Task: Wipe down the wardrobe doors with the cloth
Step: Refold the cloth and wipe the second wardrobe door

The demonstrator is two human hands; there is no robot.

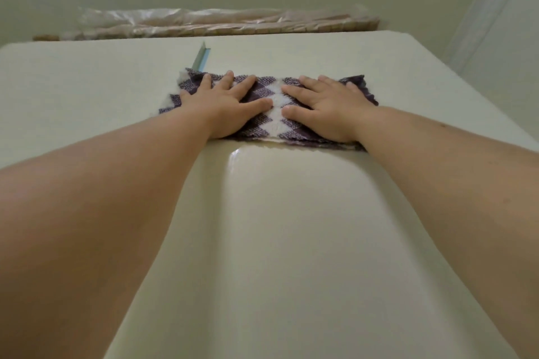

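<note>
Two flat palms are doing the work here, and the reason is lying in the biggest thing in view: the cream wardrobe door point(277, 242) is rising steeply away from the camera, so a cloth left alone on it would be sliding off. Its glossy face is showing a bright streak just below the cloth, possibly damp, though it may only be a light reflecting. Above the top edge, a long plastic-wrapped bundle point(218, 23) is lying across the wardrobe roof, well apart from the hands.

The purple-and-white zigzag cloth point(272, 96) is sitting high on the door, near its top edge, spread out rather than bunched so that it is covering a wide band at once. Its long axis is running side to side, roughly parallel to that top edge, with its short sides pointing up and down the door.

The left hand point(224, 105) is pressing the cloth's left half and the right hand point(329, 108) its right half, thumbs nearly meeting at the middle. Neither is gripping: fingers are lying straight and splayed, holding the fabric only by pressure against the panel.

A thin metal strip point(201, 55) is showing just above the cloth's left corner.
</note>
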